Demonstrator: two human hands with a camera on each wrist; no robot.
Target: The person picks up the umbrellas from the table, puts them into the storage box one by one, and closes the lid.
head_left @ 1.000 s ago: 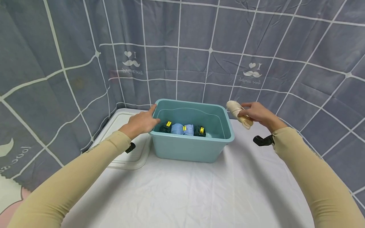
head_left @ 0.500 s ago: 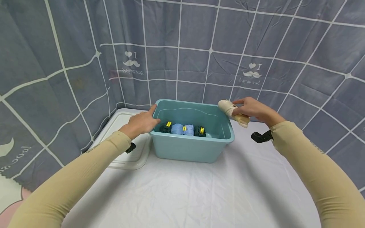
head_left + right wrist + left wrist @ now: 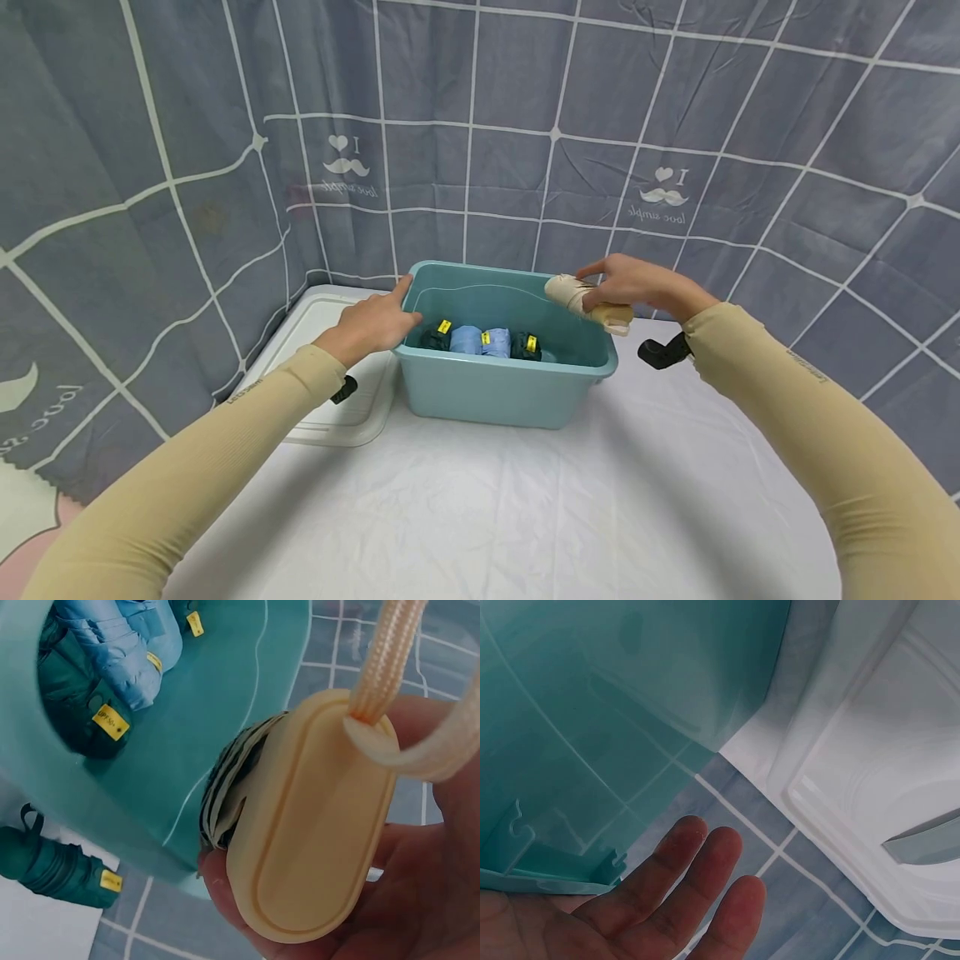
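My right hand (image 3: 628,282) grips a cream folded umbrella (image 3: 573,293) over the right end of a teal plastic bin (image 3: 495,387). In the right wrist view, its flat oval handle (image 3: 319,825) faces the camera, with a braided strap (image 3: 390,656) hanging from it. My left hand (image 3: 369,323) rests at the bin's left rim, index finger and thumb spread; in the left wrist view, the other fingers (image 3: 679,877) extend loosely outside the bin. Inside, blue folded umbrellas (image 3: 467,339) lie between two dark green ones (image 3: 526,347), with yellow tags.
A white lid (image 3: 352,408) lies left of the bin, partly beneath my left arm. Another dark green folded umbrella (image 3: 56,870) is outside the bin in the right wrist view. A grey grid-patterned curtain (image 3: 517,167) surrounds the white-covered table (image 3: 480,508).
My right hand has carried the cream umbrella leftward, from beside the bin to above its right end, tilting it flatter. My left hand has stayed at the rim.
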